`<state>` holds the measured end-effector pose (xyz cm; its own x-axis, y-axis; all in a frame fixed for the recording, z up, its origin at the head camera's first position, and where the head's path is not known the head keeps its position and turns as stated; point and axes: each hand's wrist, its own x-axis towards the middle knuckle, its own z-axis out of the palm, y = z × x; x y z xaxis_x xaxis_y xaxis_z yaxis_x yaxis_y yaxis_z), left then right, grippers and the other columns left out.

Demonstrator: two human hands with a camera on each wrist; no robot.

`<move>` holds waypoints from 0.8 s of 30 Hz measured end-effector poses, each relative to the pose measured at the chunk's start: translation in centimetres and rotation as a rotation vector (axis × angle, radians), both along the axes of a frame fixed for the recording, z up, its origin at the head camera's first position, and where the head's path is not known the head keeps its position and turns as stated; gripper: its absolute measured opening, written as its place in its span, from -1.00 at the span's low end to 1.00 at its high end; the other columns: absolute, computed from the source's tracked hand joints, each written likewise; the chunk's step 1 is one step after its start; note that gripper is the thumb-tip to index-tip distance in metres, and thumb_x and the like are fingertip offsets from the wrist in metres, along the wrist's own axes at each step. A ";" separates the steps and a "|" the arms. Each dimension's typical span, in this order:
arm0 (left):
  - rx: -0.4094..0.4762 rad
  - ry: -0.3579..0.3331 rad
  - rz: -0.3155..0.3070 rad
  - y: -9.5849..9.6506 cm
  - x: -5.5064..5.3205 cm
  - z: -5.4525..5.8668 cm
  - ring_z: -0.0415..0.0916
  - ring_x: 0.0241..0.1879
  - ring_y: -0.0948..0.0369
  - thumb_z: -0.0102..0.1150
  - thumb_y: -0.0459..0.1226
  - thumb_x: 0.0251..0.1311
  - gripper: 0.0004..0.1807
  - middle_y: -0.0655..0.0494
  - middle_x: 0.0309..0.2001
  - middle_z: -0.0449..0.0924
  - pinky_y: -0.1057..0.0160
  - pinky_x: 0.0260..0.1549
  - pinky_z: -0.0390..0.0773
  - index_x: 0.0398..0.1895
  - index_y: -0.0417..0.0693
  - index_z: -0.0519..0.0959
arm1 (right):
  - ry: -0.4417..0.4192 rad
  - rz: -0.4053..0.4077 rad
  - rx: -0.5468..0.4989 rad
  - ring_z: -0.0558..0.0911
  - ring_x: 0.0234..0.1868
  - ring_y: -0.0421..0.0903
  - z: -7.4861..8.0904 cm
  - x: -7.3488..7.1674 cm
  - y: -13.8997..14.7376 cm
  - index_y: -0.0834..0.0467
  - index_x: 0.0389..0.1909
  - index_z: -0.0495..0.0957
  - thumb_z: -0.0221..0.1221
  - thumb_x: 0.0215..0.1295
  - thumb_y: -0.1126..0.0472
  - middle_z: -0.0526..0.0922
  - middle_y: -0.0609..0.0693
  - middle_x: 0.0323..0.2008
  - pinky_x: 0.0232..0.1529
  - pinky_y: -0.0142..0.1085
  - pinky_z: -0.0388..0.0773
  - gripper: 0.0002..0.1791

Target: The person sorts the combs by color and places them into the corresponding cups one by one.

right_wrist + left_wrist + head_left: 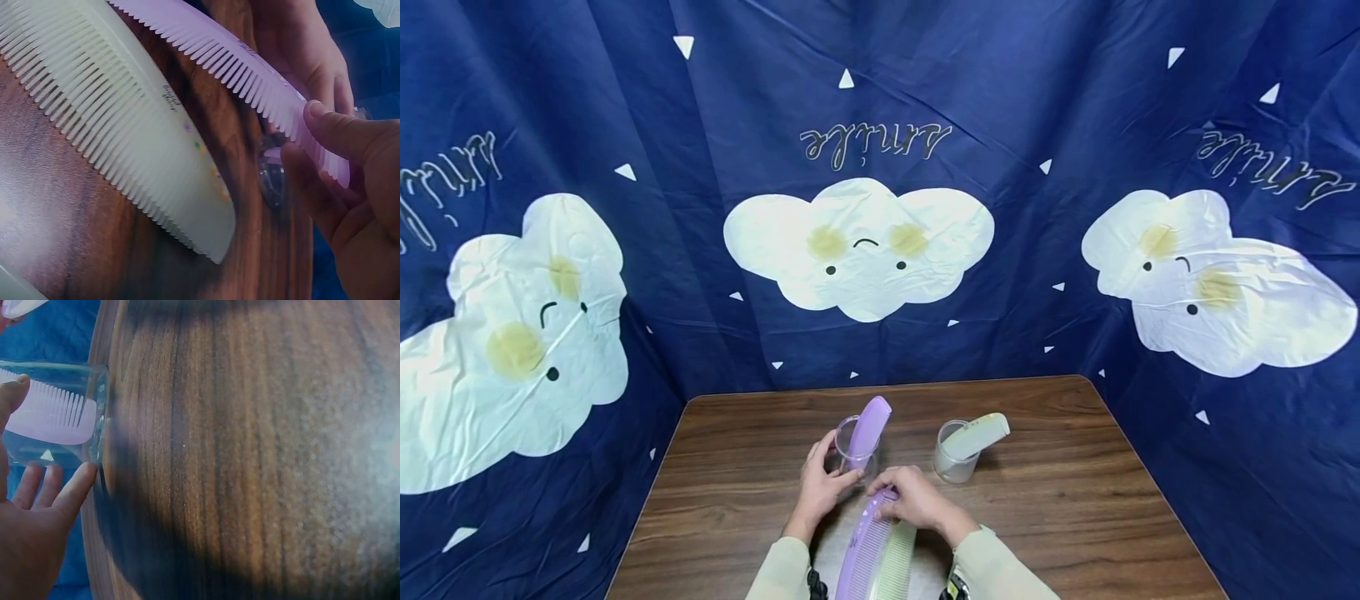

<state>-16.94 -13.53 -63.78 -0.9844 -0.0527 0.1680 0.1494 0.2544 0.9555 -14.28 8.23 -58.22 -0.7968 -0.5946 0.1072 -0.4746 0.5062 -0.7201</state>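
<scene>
Near the table's middle my left hand [818,485] holds a clear glass cup [842,433], its thumb and fingers on either side. A purple comb [871,423] leans upright inside that cup; its toothed end [75,415] shows through the glass in the left wrist view. My right hand [916,498] pinches the far end of a second purple comb [859,557], whose other end reaches toward me. Beside it lies a pale green comb [897,560], printed with small flowers [215,181] in the right wrist view. My right hand does not grip this one.
To the right stands another clear glass cup [953,467], with a pale green comb [977,435] tilted right over its rim. The wooden table [1060,500] ends at a dark blue curtain [1030,350] with cloud prints on three sides.
</scene>
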 end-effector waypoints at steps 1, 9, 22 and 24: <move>0.005 -0.002 -0.001 0.0 0.0 0.0 0.43 0.25 -0.16 0.66 -0.39 -0.14 -0.04 -0.31 0.24 0.44 -0.09 0.05 0.73 0.43 -0.05 0.42 | -0.011 0.003 0.002 0.60 -0.31 -0.38 0.1 0.0 0.1 0.17 -0.13 0.75 0.51 0.04 0.34 0.76 -0.09 -0.21 -0.42 -0.58 0.62 -0.68; 0.009 0.009 -0.004 0.0 0.0 0.2 0.43 0.24 -0.16 0.66 -0.40 -0.15 -0.04 -0.30 0.23 0.45 -0.10 0.04 0.73 0.42 -0.05 0.42 | 0.027 0.045 0.061 0.58 -0.23 -0.37 1.8 -0.2 0.9 0.11 -0.09 0.78 0.40 0.04 0.39 0.75 -0.14 -0.17 -0.25 -0.55 0.63 -0.64; 0.005 0.002 -0.024 -0.3 -0.1 0.2 0.46 0.23 -0.17 0.64 -0.42 -0.14 -0.06 -0.32 0.24 0.51 -0.11 0.05 0.72 0.41 -0.13 0.39 | -0.004 0.077 -0.036 0.54 -0.35 -0.40 3.4 0.0 1.8 0.11 -0.13 0.76 0.43 0.05 0.41 0.74 -0.11 -0.21 -0.35 -0.54 0.63 -0.67; 0.010 0.002 -0.022 -0.3 -0.1 0.3 0.46 0.23 -0.16 0.65 -0.43 -0.15 -0.04 -0.31 0.25 0.51 -0.10 0.03 0.73 0.42 -0.08 0.39 | 0.011 0.083 -0.049 0.54 -0.33 -0.40 3.7 0.0 1.9 0.11 -0.12 0.76 0.42 0.05 0.41 0.74 -0.13 -0.22 -0.30 -0.53 0.62 -0.67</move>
